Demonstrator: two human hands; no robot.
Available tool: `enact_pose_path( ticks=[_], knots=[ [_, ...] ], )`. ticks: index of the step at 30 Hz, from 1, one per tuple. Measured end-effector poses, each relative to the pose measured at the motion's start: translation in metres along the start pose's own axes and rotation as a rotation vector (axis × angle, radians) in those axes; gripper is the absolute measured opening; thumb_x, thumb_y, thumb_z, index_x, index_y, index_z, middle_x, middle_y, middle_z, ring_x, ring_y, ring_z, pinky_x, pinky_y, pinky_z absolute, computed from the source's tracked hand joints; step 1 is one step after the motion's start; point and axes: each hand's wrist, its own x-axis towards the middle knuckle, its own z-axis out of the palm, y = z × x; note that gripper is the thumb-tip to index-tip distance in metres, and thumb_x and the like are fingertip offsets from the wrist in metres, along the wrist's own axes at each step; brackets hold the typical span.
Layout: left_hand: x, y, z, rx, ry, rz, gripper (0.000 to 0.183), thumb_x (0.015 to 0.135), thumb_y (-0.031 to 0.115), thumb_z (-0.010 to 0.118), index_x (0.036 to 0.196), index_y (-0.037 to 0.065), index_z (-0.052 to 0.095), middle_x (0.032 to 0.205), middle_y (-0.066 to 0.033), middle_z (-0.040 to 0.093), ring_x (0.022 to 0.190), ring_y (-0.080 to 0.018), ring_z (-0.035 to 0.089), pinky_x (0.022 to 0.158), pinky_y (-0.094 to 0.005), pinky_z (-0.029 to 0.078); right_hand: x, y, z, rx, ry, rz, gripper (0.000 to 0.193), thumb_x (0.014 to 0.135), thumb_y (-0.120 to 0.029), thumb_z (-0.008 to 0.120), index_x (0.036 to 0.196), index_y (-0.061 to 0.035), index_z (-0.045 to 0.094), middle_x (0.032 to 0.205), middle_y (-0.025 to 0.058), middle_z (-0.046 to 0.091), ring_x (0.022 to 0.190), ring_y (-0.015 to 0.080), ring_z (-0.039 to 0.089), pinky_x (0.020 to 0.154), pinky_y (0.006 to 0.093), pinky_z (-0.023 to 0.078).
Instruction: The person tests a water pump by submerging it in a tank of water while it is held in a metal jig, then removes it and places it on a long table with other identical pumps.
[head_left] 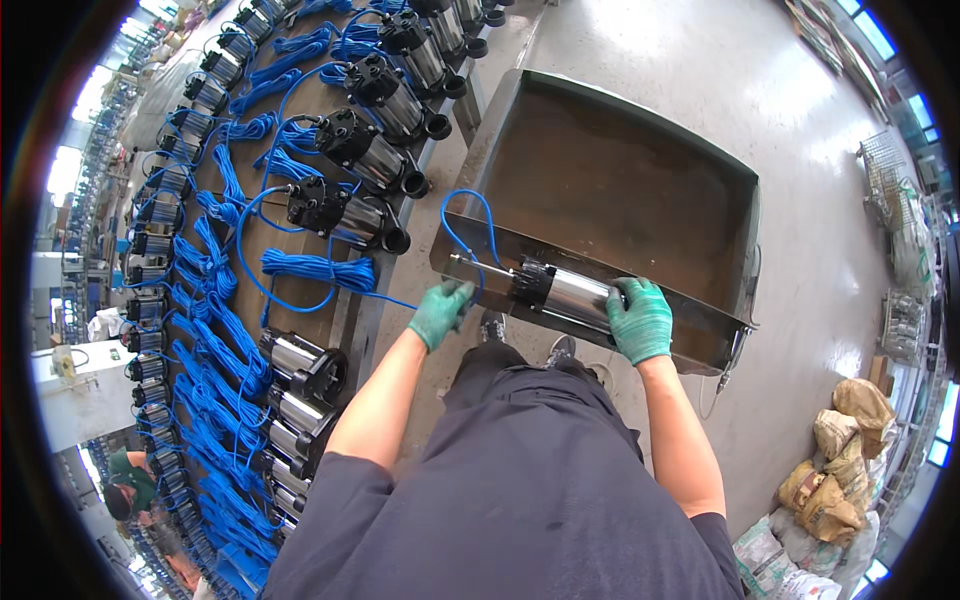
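Observation:
A steel-and-black pump [577, 297] lies sideways over the near ledge of a metal tank [520, 240]. My right hand [641, 320], in a green glove, grips the pump's right end, thumb and fingers spread round the steel body. A thin metal rod [485, 264] sticks out from its black left end. From there a blue cable [443, 212] loops up and comes down to my left hand [441, 312], also gloved in green. Its fingers are curled round the cable, partly hiding it. The cable runs on left to a tied blue coil [318, 268] on the bench.
On my left, a long bench [325, 310] carries rows of similar pumps [360, 150] and many blue cable coils [215, 370]. Brown sacks [825, 490] are piled at lower right, with wire baskets [900, 325] beyond. Another person [135, 490] is at far lower left.

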Motion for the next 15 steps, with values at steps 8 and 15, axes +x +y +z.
enact_pose_path(
  ticks=[8,15],
  knots=[
    [0.001,0.008,0.011,-0.041,0.014,0.114,0.028,0.102,0.021,0.067,0.125,0.006,0.066,0.083,-0.0017,0.064,0.061,-0.0102,0.057,0.048,-0.0280,0.047,0.001,0.001,0.004,0.000,0.018,-0.020,0.013,0.092,-0.020,0.070,0.095,-0.0084,0.076,0.093,0.0148,0.072,0.090,0.0356,0.068,0.083,0.0468,0.055],
    [0.029,0.005,0.030,-0.018,0.084,-0.011,0.026,0.106,0.030,0.060,0.099,0.005,0.066,0.064,-0.0011,0.056,0.045,-0.0131,0.049,0.043,-0.0314,0.043,0.001,-0.003,0.000,0.004,-0.028,0.027,0.014,0.092,-0.020,0.070,0.096,-0.0079,0.076,0.096,0.0153,0.072,0.093,0.0364,0.068,0.085,0.0469,0.055]
  ],
)
